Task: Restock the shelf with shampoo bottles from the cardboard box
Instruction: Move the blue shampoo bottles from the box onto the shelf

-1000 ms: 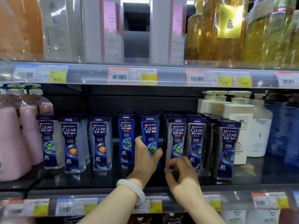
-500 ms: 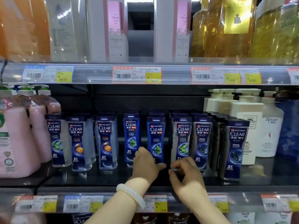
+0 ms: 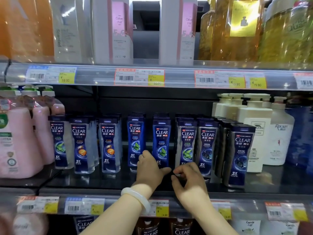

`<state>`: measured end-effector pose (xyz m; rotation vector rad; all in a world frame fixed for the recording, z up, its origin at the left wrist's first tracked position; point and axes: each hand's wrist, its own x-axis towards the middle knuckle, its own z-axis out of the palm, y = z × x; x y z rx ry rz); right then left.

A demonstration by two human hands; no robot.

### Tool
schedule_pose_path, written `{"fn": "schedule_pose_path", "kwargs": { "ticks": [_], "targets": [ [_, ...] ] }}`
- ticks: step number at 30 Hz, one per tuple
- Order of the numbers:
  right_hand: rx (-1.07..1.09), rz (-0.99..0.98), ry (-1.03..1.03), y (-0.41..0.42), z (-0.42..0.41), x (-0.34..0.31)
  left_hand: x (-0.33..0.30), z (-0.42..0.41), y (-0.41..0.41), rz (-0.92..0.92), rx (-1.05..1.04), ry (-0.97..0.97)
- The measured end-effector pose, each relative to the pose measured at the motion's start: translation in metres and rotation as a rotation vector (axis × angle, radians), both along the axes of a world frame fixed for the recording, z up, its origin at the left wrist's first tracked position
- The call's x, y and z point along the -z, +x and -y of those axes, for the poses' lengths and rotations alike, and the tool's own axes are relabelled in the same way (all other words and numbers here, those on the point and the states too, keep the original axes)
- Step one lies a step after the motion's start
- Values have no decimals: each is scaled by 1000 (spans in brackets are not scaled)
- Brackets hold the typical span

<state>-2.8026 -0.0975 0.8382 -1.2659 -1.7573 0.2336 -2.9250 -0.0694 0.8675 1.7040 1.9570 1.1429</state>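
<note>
Fingers (image 3: 144, 158) grip slim glossy blue shampoo bottle (image 3: 161, 141).

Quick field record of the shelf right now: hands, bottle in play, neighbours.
left hand: grips base of blue CLEAR bottle, upright on shelf
right hand: fingers curled beside that bottle's base; grip on anything unclear
left neighbours: pink pump bottles
right neighbours: white pump bottles
cardboard box: not in view

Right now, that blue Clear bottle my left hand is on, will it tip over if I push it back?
Probably tippy: the blue Clear bottle is tall, narrow and stands on a small base. It looks like rigid glossy plastic, so likely slippery. The left hand touches it low, which should help it slide.
</note>
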Motion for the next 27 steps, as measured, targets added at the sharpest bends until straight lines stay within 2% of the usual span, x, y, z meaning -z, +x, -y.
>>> {"fn": "schedule_pose_path", "kwargs": {
  "ticks": [9,16,20,23,27],
  "targets": [
    [0,101,-22,-3,3,-1,-1,23,-9,-309,-97,69],
    [43,305,-92,-9,1,-1,5,41,-16,-273,-126,0],
    [28,502,-79,-8,0,1,15,60,-25,-293,-128,99],
    [13,544,-47,-8,0,2,17,82,-36,-279,-134,96],
    [42,630,-41,-13,11,-7,23,122,-66,-379,-148,113]
  ]
}}
